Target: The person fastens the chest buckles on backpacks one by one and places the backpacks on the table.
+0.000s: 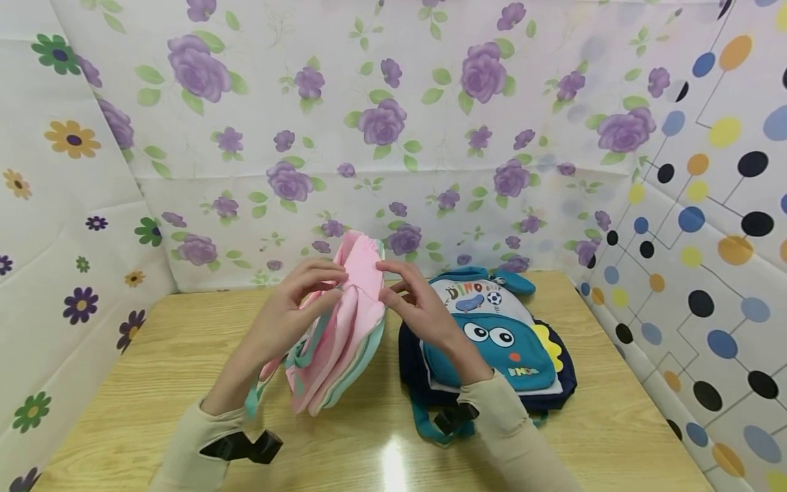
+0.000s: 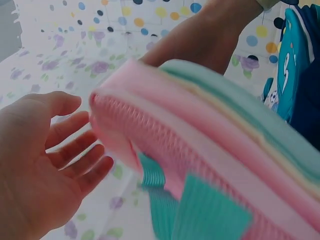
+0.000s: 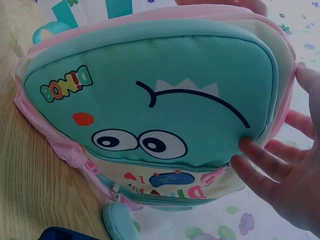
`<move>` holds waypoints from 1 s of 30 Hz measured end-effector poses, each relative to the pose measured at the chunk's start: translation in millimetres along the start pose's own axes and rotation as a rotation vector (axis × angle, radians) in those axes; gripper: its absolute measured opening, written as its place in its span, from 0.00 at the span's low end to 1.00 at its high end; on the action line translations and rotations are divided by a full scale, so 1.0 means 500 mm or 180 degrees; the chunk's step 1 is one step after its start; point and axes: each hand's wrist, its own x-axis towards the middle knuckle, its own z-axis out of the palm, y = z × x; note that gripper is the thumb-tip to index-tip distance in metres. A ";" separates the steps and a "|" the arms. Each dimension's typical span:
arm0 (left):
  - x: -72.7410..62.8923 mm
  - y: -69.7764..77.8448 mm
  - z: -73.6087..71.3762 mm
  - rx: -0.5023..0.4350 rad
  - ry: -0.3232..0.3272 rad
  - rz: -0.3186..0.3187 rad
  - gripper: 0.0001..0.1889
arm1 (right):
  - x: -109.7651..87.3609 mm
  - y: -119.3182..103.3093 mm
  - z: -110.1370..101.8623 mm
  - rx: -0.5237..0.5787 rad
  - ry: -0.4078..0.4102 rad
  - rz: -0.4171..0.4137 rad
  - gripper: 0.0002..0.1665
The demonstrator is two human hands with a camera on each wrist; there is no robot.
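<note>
A pink and mint-green child's backpack [image 1: 363, 321] is tilted on edge between the two hands. In the right wrist view, its green front pocket [image 3: 200, 65] shows cartoon eyes and a smile. My left hand [image 1: 292, 311] is at the bag's left side; in the left wrist view, its loosely bent fingers [image 2: 75, 150] are spread beside the pink edge. On the other side, my right hand [image 1: 424, 311] touches the bag, with fairly straight fingertips [image 3: 247, 145] against the front pocket's edge. Teal straps [image 2: 210, 210] hang from the pink back.
A blue and white dinosaur backpack [image 1: 510, 362] lies to the right on the wooden table [image 1: 203, 342], partly behind the right forearm. Its teal strap [image 1: 430, 424] reaches toward the front. Patterned sheets [image 1: 344, 89] enclose the table at the back and both sides.
</note>
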 end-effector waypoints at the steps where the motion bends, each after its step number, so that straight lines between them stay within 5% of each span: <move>1: -0.005 -0.006 -0.005 0.0008 0.0027 -0.0017 0.14 | -0.001 0.000 -0.001 -0.0003 -0.0008 0.0016 0.27; 15: -0.086 -0.129 -0.091 0.0530 0.0254 -0.0690 0.17 | -0.016 0.016 -0.028 0.0068 -0.0005 0.0029 0.24; 23: -0.139 -0.228 -0.102 0.0606 0.0016 -0.1206 0.24 | -0.025 0.031 -0.045 0.0067 -0.0012 0.0152 0.24; 30: -0.164 -0.269 -0.084 0.0368 -0.0269 -0.1328 0.27 | -0.029 0.028 -0.052 -0.0003 -0.0021 0.0318 0.23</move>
